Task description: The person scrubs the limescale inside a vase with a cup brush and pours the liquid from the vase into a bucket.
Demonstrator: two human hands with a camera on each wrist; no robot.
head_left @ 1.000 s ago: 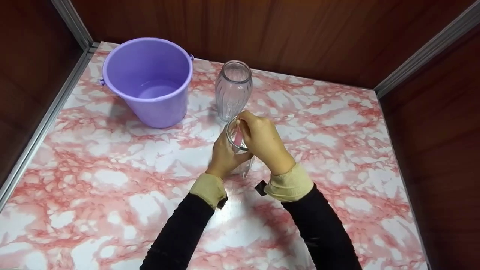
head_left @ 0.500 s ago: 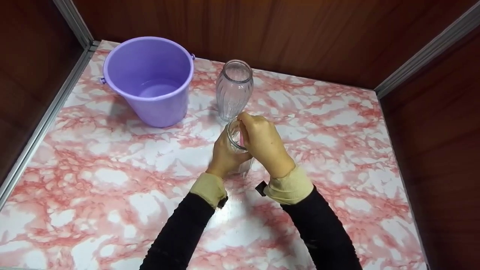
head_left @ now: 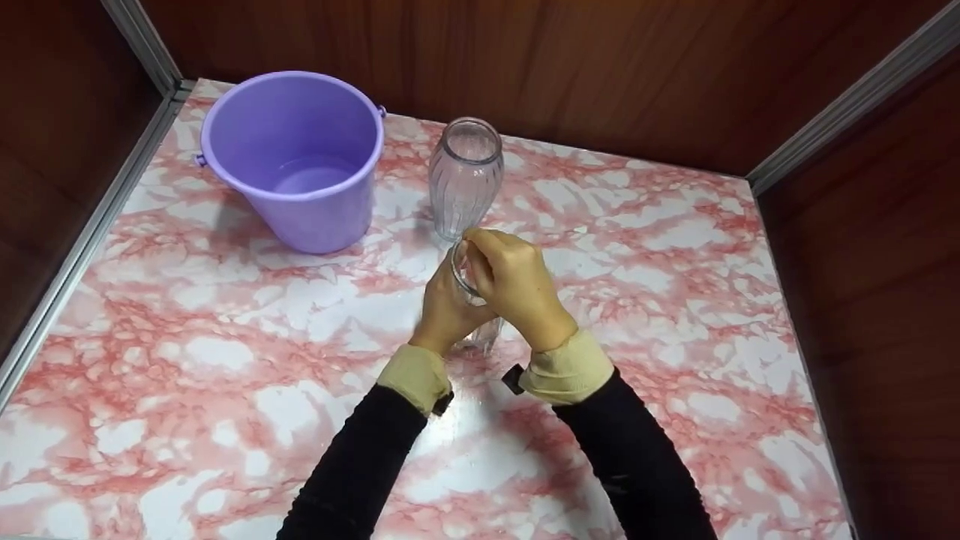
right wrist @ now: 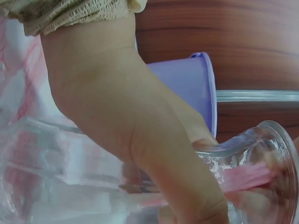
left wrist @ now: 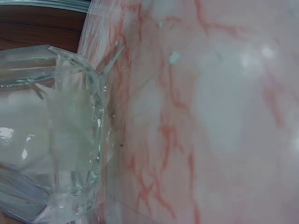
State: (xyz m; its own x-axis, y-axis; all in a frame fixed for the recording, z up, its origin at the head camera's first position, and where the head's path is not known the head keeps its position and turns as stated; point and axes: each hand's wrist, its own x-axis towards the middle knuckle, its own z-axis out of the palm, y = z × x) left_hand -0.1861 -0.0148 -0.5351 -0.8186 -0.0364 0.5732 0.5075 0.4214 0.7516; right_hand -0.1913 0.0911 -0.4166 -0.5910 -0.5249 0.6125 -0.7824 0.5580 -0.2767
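My left hand grips a clear glass vase around its neck, with the thumb across the near side in the right wrist view. Its thick base shows close to the tabletop in the left wrist view. My right hand is bent over the vase mouth, fingertips at the rim, pinching the top of a long pink-and-white stick. The pink part of this stick shows through the glass neck in the right wrist view, and a pale length runs toward the base. Its lower end is blurred by the glass.
A second clear glass vase stands upright just behind the hands. To its left is a purple bucket. Brown panels border the red-and-white marbled tabletop at the back and sides.
My right hand has shifted slightly left and down over the vase mouth. The pink part, visible in the mouth earlier, is now covered by the hand in the head view. The left hand keeps its hold.
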